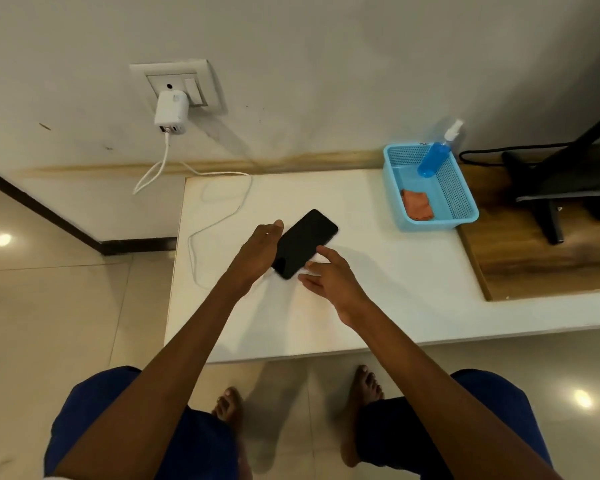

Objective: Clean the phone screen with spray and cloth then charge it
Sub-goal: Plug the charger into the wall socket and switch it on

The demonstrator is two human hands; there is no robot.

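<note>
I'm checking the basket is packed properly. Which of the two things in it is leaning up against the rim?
The blue spray bottle, its white nozzle past the basket rim. The orange cloth lies flat.

You get no readable text here. A small dark mark sits on the back rim of the blue basket [430, 188], too small to make out. The white charger [171, 112] carries a faint raised mark on its face, unreadable too. The phone [303, 242] shows you only a black screen.
</note>
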